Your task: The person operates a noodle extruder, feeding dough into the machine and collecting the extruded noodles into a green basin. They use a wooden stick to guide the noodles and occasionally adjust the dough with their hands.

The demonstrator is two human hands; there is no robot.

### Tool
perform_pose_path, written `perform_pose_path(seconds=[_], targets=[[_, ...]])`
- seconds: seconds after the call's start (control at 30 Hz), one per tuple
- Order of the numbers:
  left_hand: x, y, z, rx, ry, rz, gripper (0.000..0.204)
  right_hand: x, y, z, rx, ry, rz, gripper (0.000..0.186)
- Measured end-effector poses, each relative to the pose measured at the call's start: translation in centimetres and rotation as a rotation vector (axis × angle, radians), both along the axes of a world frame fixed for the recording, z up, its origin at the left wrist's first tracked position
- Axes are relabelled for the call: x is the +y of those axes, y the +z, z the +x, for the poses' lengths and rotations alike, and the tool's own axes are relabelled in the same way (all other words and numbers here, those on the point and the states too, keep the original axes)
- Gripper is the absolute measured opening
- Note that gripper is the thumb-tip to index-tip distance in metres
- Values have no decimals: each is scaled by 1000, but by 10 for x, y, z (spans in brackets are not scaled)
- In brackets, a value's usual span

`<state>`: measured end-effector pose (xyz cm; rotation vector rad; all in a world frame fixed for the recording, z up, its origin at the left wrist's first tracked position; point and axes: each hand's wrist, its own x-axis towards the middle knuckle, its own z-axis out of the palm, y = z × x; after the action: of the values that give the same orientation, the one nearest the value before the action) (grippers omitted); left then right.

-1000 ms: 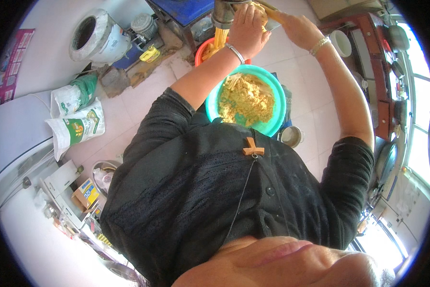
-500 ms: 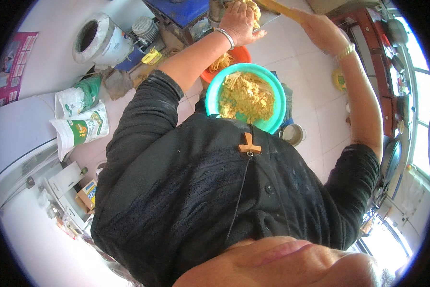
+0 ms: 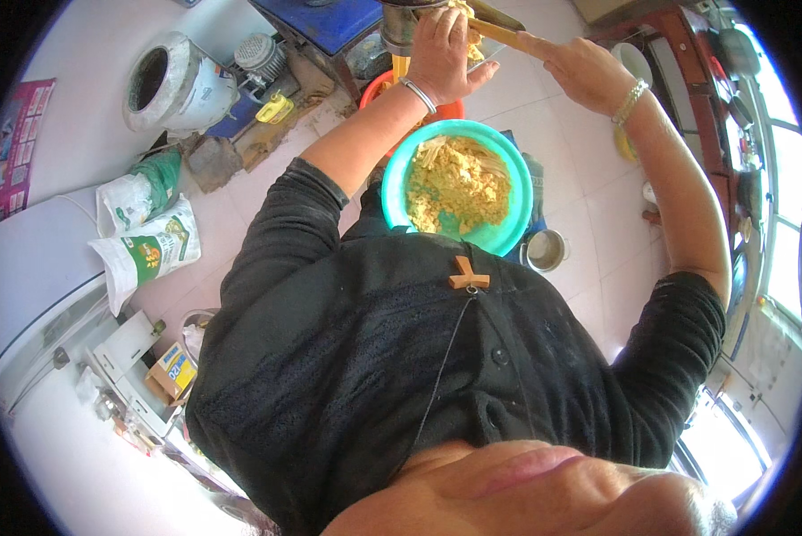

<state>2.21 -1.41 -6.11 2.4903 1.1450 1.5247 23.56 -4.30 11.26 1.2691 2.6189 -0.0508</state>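
My left hand [image 3: 443, 62] rests at the mouth of a metal machine [image 3: 396, 31], its fingers together over yellow dough [image 3: 475, 46], thumb sticking out to the right. My right hand [image 3: 588, 79] grips a wooden stick [image 3: 499, 34] whose far end reaches the dough beside the left fingers. Close to my body sits a turquoise basin [image 3: 523, 192] with crumbly yellow dough [image 3: 459, 183] and some strands in it. Behind it, partly covered by my left wrist and the basin, is an orange-red basin [image 3: 452, 110]. Yellow strands [image 3: 401, 66] hang below the machine.
A small metal pot [image 3: 546, 250] stands on the tiles right of the turquoise basin. At left are a drum-like mixer [image 3: 164, 85], a motor [image 3: 260, 55], a yellow bottle [image 3: 276, 109] and white-green sacks [image 3: 151, 246]. A dark red cabinet [image 3: 700, 107] lines the right side.
My right hand and the stick have come lower and slightly left, closer to my left hand. My left hand stays on the dough. The view has shifted slightly.
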Motion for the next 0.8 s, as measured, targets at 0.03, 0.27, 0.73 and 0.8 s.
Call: perform_pose_path(seconds=[0.03,0.27,0.73,0.8], targets=[[1,1,0,-1,-19,1,86,4,-2,1,26,32,10,54],[2,6,-1,45,-59,-45,93,35,-48,14,-9,-23,52,54],[5,9,0,121,-119,20,73,41,-79,-2,62,-61,159,54],[8,8,6,133,-138,79,68,36,-71,3,108,-64,150,51]])
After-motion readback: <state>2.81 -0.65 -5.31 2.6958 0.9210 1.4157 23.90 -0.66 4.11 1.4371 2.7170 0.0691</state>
